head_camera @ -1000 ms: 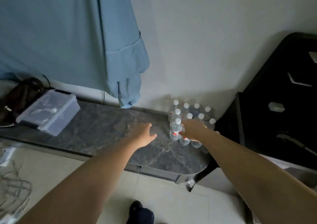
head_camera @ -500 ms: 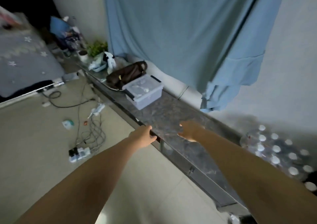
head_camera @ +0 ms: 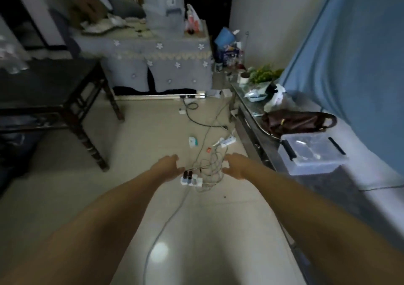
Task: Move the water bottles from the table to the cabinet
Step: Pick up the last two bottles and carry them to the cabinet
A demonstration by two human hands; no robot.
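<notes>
Both of my arms reach forward over the tiled floor. My left hand (head_camera: 168, 165) and my right hand (head_camera: 235, 164) hold nothing, fingers loosely bent and pointing away from me. A dark wooden table (head_camera: 54, 81) stands at the left, and blurred clear water bottles (head_camera: 12, 60) sit on its far left end. The low marble-topped cabinet (head_camera: 341, 182) runs along the right wall. The bottles set on the cabinet earlier are out of view.
A power strip (head_camera: 189, 178) and tangled cables (head_camera: 213, 166) lie on the floor right beneath my hands. On the cabinet sit a clear lidded box (head_camera: 312, 153), a brown bag (head_camera: 297, 120) and a plant (head_camera: 262, 75). A grey covered bed (head_camera: 153, 66) stands ahead.
My view has swung left, away from the bottles on the cabinet's end and toward the room and the dark table. Both hands have left the cabinet top and now hover empty over the floor.
</notes>
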